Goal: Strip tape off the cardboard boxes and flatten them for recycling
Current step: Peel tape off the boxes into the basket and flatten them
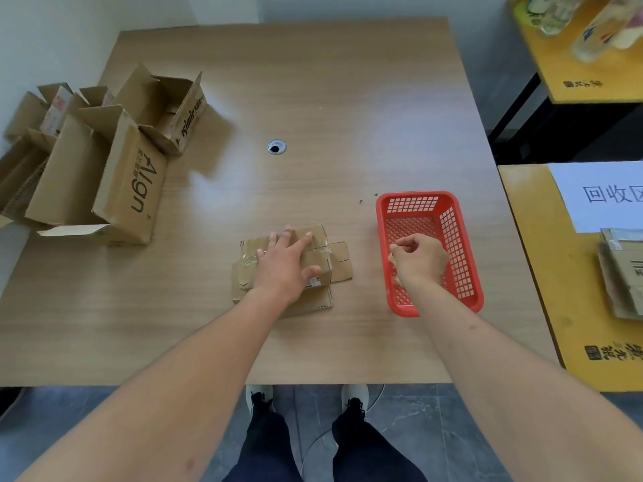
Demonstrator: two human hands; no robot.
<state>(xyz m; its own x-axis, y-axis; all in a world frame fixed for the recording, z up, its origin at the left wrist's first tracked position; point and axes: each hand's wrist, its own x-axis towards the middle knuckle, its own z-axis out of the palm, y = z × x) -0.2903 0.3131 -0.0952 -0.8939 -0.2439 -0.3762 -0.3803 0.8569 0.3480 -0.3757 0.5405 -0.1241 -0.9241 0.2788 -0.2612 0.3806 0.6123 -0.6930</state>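
Observation:
A small, partly flattened cardboard box (342,260) lies near the front middle of the wooden table (313,81). Wrinkled clear tape (247,260) still clings to its left side and top. My left hand (283,264) presses flat on the box with its fingers spread. My right hand (419,260) hovers inside a red plastic basket (464,273) to the right of the box. Its fingers are curled round what looks like a pale scrap of tape (391,256).
Several opened cardboard boxes (132,189) are piled at the table's left edge, one printed "Align". A round cable hole (277,147) sits mid-table. On the right, a yellow side table holds a paper sign (598,196) and flattened cardboard (622,273).

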